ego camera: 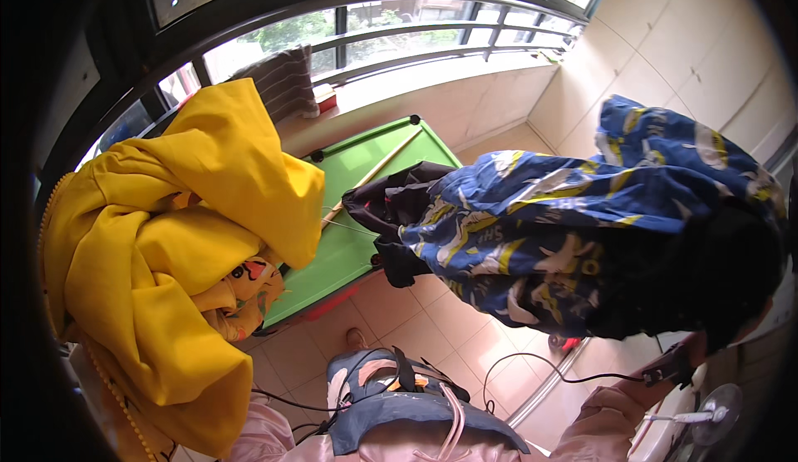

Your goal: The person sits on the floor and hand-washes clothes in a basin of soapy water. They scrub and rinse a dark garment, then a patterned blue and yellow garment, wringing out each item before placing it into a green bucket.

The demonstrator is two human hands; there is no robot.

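Observation:
A bulky yellow garment (pixel 156 243) with a toothed zipper edge fills the left side, raised above the floor. Under it shows an orange printed cloth (pixel 249 300). My left hand is out of sight; a pink sleeve (pixel 265 428) runs up beneath the yellow fabric. On the right, a blue patterned garment (pixel 536 212) with white and yellow figures is bunched together with black cloth (pixel 673 275). My right forearm (pixel 676 365), with a black band and cable at the wrist, reaches up to this bundle. The black cloth hides most of that hand, so its grip does not show.
A green toy pool table (pixel 374 150) with a wooden cue (pixel 386 162) stands ahead below the windowsill (pixel 436 94). A striped dark cloth (pixel 280 81) hangs by the railing. Black cables (pixel 548 359) run near my waist. A metal floor track (pixel 548 381) crosses the tiles.

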